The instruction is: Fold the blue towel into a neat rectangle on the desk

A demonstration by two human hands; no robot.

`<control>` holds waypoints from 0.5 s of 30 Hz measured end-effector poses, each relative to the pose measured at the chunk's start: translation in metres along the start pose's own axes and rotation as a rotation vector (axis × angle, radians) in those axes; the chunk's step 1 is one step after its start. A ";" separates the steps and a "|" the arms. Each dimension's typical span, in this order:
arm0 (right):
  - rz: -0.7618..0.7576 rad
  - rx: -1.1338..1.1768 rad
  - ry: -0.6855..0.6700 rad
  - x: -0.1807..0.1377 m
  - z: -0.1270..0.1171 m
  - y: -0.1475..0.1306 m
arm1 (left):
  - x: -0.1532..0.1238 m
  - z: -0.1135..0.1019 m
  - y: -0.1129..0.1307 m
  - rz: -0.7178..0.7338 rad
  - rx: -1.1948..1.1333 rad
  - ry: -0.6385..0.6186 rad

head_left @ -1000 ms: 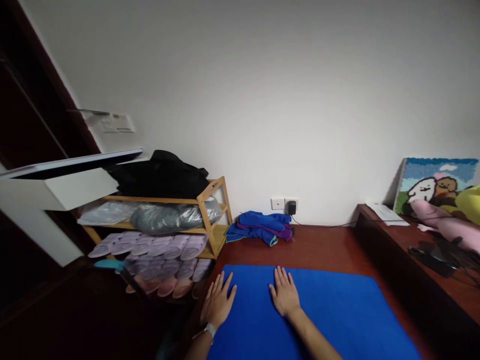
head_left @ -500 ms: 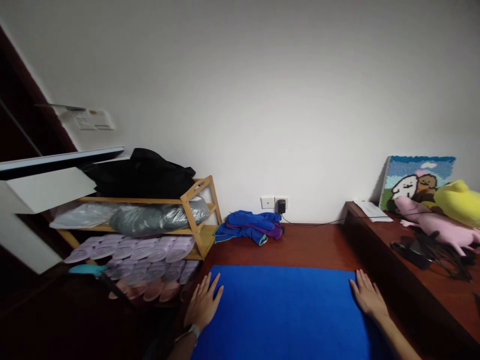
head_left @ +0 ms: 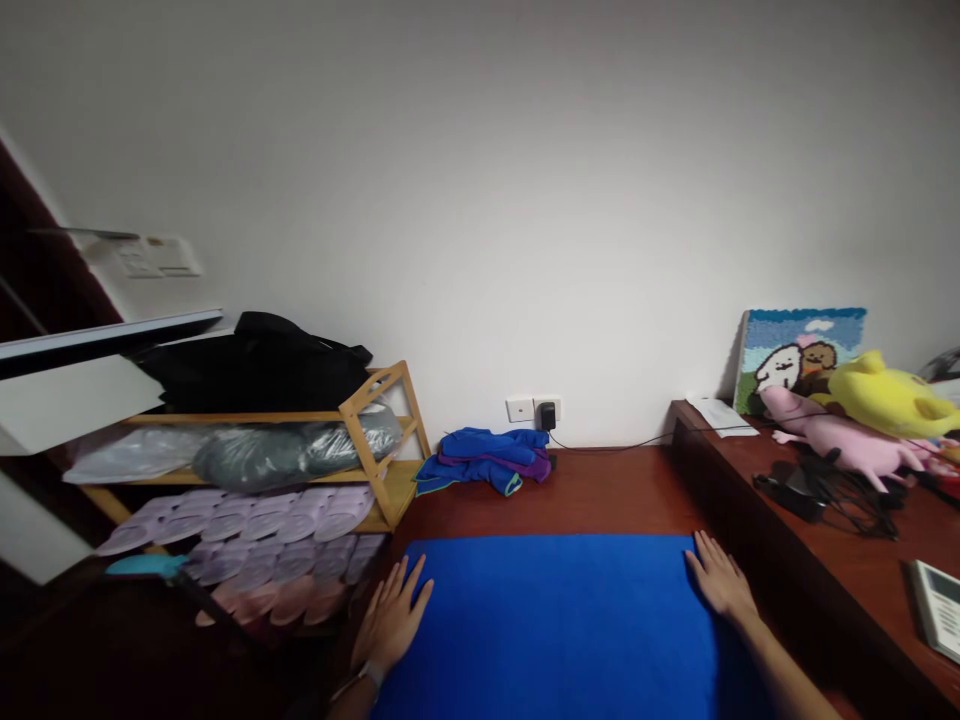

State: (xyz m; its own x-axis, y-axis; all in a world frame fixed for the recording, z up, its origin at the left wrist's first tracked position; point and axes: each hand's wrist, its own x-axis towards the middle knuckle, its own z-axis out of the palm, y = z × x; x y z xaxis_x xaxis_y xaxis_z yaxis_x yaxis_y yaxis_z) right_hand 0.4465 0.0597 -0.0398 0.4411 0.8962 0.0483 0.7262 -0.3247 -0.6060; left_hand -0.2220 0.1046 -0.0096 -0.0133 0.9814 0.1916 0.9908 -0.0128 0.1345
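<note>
A bright blue cloth [head_left: 562, 620] lies spread flat on a reddish wooden surface [head_left: 600, 495]. My left hand [head_left: 391, 618] rests flat and open on the cloth's far left corner, fingers stretched out. My right hand [head_left: 718, 580] lies flat and open on the far right corner, fingers pointing away from me. Neither hand holds anything. A watch band shows on my left wrist.
A heap of blue and purple cloths [head_left: 487, 460] lies by the wall under a socket with a plug [head_left: 547, 413]. A wooden rack [head_left: 375, 440] with slippers and bags stands left. A raised wooden ledge [head_left: 862, 550] at right carries plush toys [head_left: 862, 420], cables and a picture.
My right hand slid from the middle of the cloth's far edge out to its right corner. My left hand stayed at the left corner. The view shifted to the right.
</note>
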 end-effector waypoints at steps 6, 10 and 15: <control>0.009 0.203 0.078 0.023 -0.017 0.007 | 0.005 0.000 -0.010 -0.002 -0.160 0.024; 0.013 0.205 0.129 0.021 -0.011 0.006 | 0.014 -0.017 -0.011 -0.052 -0.174 0.092; 0.033 0.235 0.159 0.017 -0.006 0.005 | -0.014 -0.040 0.110 0.150 -0.214 0.178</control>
State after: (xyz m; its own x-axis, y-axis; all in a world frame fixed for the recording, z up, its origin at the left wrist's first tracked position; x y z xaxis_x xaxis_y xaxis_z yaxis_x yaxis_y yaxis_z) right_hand 0.4605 0.0719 -0.0373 0.5528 0.8218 0.1381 0.5763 -0.2573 -0.7757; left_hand -0.1184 0.0813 0.0417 0.0887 0.9168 0.3893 0.9331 -0.2132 0.2895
